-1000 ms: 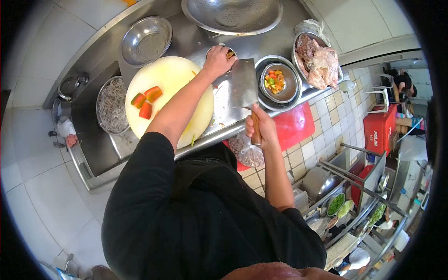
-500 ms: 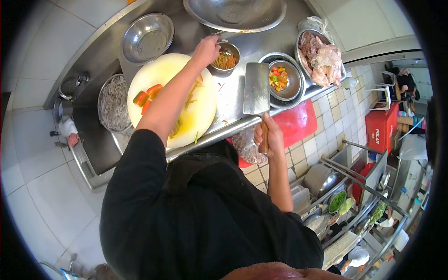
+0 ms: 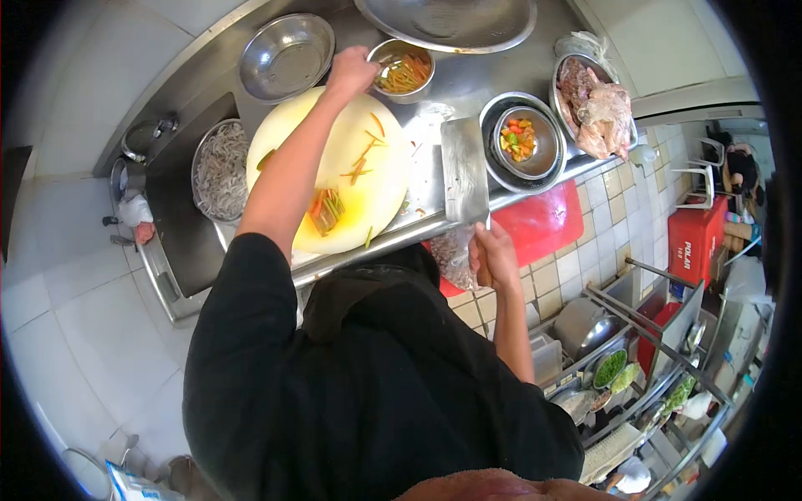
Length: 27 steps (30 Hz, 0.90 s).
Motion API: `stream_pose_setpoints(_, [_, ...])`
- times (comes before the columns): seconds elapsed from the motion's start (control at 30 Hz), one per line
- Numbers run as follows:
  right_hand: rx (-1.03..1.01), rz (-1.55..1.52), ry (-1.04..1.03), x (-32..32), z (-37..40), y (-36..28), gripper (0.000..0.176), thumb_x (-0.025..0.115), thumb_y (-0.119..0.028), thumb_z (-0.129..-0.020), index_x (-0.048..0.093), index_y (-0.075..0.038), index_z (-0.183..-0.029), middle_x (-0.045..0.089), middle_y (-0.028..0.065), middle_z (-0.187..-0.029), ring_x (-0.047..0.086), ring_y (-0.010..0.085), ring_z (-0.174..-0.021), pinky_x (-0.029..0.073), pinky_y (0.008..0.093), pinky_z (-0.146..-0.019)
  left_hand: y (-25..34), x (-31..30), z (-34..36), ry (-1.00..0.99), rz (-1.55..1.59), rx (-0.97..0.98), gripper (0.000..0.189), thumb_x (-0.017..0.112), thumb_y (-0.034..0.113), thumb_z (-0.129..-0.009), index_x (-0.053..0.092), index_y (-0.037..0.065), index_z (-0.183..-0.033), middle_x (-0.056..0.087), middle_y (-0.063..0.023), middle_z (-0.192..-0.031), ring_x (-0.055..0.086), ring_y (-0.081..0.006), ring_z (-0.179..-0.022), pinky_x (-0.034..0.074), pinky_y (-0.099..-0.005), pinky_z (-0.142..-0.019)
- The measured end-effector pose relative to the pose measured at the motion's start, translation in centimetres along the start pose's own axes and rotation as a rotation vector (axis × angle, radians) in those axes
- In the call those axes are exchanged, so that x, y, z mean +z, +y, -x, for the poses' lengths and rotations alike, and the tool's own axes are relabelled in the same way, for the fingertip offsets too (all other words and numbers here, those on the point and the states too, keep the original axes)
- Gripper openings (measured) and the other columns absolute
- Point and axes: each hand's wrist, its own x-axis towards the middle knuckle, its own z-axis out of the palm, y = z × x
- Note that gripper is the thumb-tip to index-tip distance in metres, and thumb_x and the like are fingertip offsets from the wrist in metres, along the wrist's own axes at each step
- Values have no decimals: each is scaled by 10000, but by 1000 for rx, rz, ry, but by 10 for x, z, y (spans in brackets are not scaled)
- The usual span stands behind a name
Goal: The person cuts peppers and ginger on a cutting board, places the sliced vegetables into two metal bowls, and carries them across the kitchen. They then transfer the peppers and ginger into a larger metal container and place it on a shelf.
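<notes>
My left hand (image 3: 351, 73) is closed on the left rim of a small metal bowl (image 3: 424, 87), which holds orange and green vegetable strips (image 3: 403, 73). Beneath my left forearm lies a round, pale yellow cutting board (image 3: 380, 171). On it are a few orange strips (image 3: 361, 163), a pile of green and orange strips (image 3: 327, 209) and a green piece (image 3: 266, 159), partly covered by the arm. My right hand (image 3: 494, 255) grips a cleaver (image 3: 465, 167), its broad blade pointing away over the counter edge. The fingers hide most of the handle.
Right of the cleaver, a nested metal bowl (image 3: 547, 150) contains diced vegetables. Raw meat (image 3: 603, 117) fills a container beyond it. A large basin (image 3: 451, 21) and a metal bowl (image 3: 286, 58) stand behind. Pale strips fill a bowl (image 3: 221, 171) in the sink. Racks (image 3: 635, 334) stand right.
My left hand has pulled the small bowl left and away, tilting it slightly. My left forearm covers different parts of the board. The cleaver has turned slightly in my right hand, and the view has shifted.
</notes>
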Motion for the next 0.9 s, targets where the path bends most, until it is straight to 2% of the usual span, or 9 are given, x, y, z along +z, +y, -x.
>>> stream_pose_setpoints(0.13, [-79, 504, -38, 2, -6, -7, 260, 704, -229, -987, 704, -13, -1132, 594, 3, -636, 510, 83, -468, 365, 254, -417, -53, -39, 26, 129, -48, -45, 208, 724, 179, -838, 717, -7, -930, 725, -169, -777, 719, -244, -650, 566, -381, -621])
stream_pose_setpoints(0.27, [-369, 1092, 71, 19, -30, -26, 376, 758, -261, -902, 723, -88, -1233, 680, 138, -698, 662, 304, -622, 526, 386, -616, -104, -62, 49, 184, 61, -185, 199, 743, 159, -843, 715, -21, -923, 708, -119, -704, 703, -192, -584, 562, -336, -528])
stream_pose_setpoints(0.3, [-357, 1165, 80, 29, -32, -39, 395, 758, -285, -876, 721, -134, -1240, 719, 192, -819, 703, 398, -799, 556, 459, -747, -115, -65, 51, 175, 77, -171, 235, 751, 190, -862, 720, -28, -943, 716, -123, -735, 701, -184, -578, 572, -330, -526])
stream_pose_setpoints(0.4, [-532, 1321, 44, 41, -55, -54, 377, 735, -288, -891, 721, -127, -1232, 743, 185, -879, 721, 386, -843, 562, 489, -756, -127, -69, 61, 198, 153, -165, 296, 731, 262, -888, 712, -29, -943, 735, -159, -765, 727, -210, -584, 599, -346, -570])
stream_pose_setpoints(0.43, [-565, 1375, 33, 46, -60, -59, 377, 730, -283, -892, 719, -132, -1237, 746, 177, -878, 723, 381, -841, 564, 492, -760, -125, -68, 68, 221, 199, -159, 386, 744, 353, -903, 715, -17, -1009, 740, -156, -797, 749, -247, -692, 613, -385, -684])
stream_pose_setpoints(0.53, [-659, 1503, 2, 53, -68, -68, 382, 718, -271, -893, 714, -149, -1255, 751, 155, -874, 726, 366, -831, 568, 492, -764, -118, -57, 116, 787, -266, 217, 476, 737, 439, -906, 713, 4, -1097, 734, -160, -832, 743, -308, -832, 589, -433, -819])
stream_pose_setpoints(0.67, [-722, 1625, -90, 51, -67, -75, 391, 714, -264, -894, 711, -160, -1271, 753, 139, -874, 726, 357, -812, 569, 482, -748, -64, -26, 247, 50, -176, -29, 477, 724, 448, -906, 699, 19, -1114, 722, -203, -930, 717, -368, -891, 558, -490, -823])
stream_pose_setpoints(0.73, [-710, 1655, -172, 47, -61, -80, 394, 715, -258, -892, 710, -156, -1273, 751, 143, -881, 722, 359, -804, 568, 477, -747, -72, 11, 292, -171, -282, 149, 448, 749, 408, -881, 683, 1, -1057, 717, -229, -969, 711, -390, -891, 558, -503, -809])
stream_pose_setpoints(0.9, [-480, 1422, -352, 32, -41, -85, 388, 726, -228, -899, 704, -96, -1263, 723, 133, -765, 702, 297, -679, 552, 408, -653, -95, 53, 310, -194, -205, 140, 281, 775, 232, -839, 647, -17, -851, 699, -248, -914, 687, -425, -846, 539, -520, -773])
